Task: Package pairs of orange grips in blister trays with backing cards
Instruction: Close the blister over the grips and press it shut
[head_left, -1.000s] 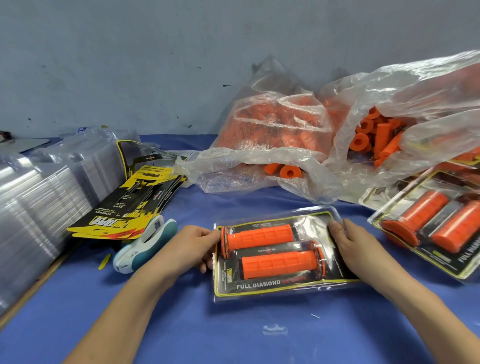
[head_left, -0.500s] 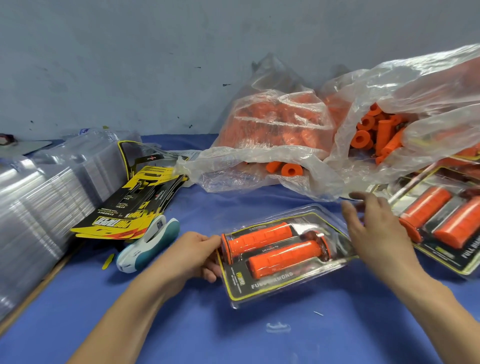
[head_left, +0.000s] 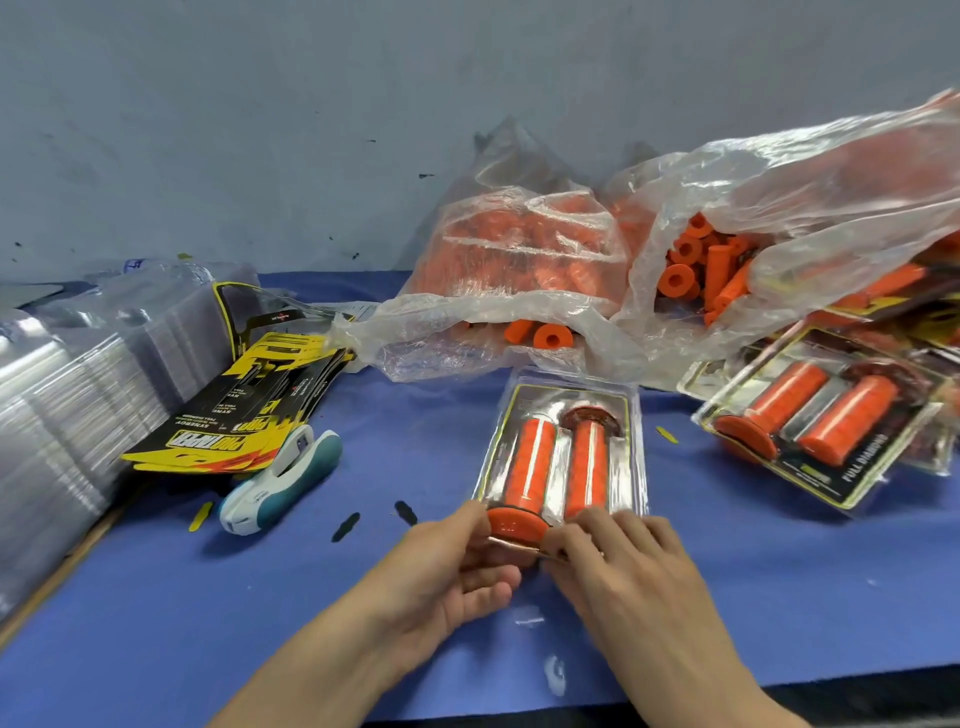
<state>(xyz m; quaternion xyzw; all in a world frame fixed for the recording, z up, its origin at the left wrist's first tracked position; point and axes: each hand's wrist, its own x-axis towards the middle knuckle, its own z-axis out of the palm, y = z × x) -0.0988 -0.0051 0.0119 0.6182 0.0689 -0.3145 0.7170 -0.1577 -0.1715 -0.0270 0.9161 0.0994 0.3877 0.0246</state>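
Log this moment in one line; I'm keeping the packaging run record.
step: closing blister pack | left hand: grips near edge | right hand: pinches near edge | stapler: idle, left of pack

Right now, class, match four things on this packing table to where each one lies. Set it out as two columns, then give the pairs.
Things:
1. stapler
2. blister pack
3. backing cards
4. finished packs

Places:
A. far right of the blue cloth
B. centre, held at its near end by both hands
C. left, fanned against the stacked clear trays
D. in front of the cards, left of centre

Pairs: 1-D, 2-B, 3-C, 4-A
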